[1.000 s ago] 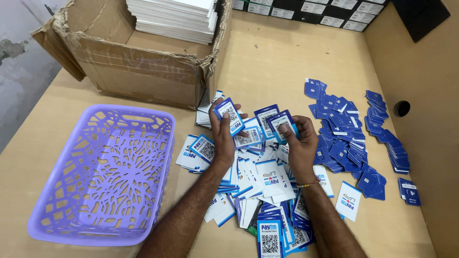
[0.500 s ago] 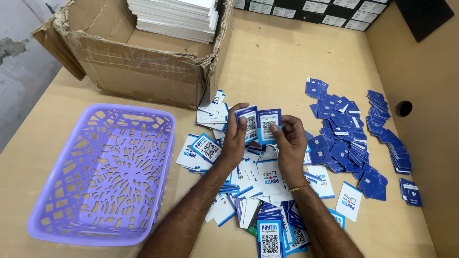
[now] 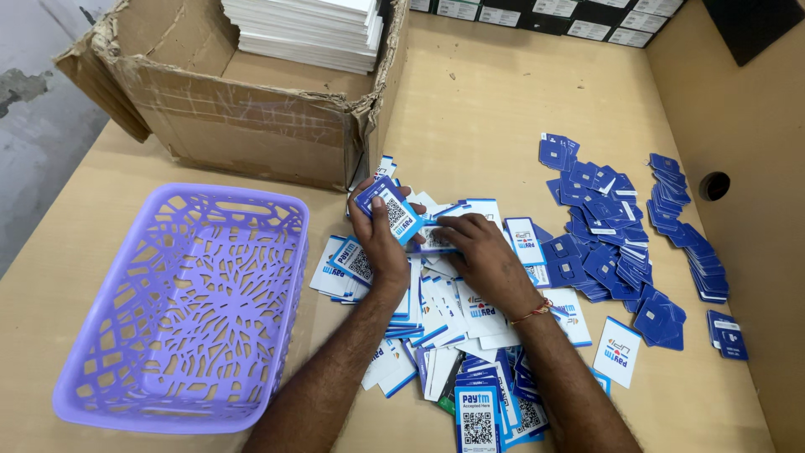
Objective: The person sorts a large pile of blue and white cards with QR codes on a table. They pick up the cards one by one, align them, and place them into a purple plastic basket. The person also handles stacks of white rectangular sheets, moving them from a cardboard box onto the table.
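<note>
Fingers of the left hand [image 3: 381, 239] curl round a small stack of white-and-blue printed cards [image 3: 388, 210], held tilted just above the heap, so that hand is closed on them. Beside it the right hand [image 3: 478, 252] lies palm down with fingers spread, its fingertips pressing one loose card in the scattered pile of white-and-blue cards [image 3: 444, 306] on the pale wooden table [image 3: 486, 126]; it pins rather than grips. By the look of it, cards are being gathered one at a time into the held stack, and the next pick would call for sliding or lifting a single card free without dragging its neighbours. To the right lies a spread of dark blue cards [image 3: 616, 243], face down. A lilac lattice plastic basket [image 3: 180, 306] sits left of the heap, and a torn cardboard box [image 3: 251, 109] of white stacked sheets stands behind.
</note>
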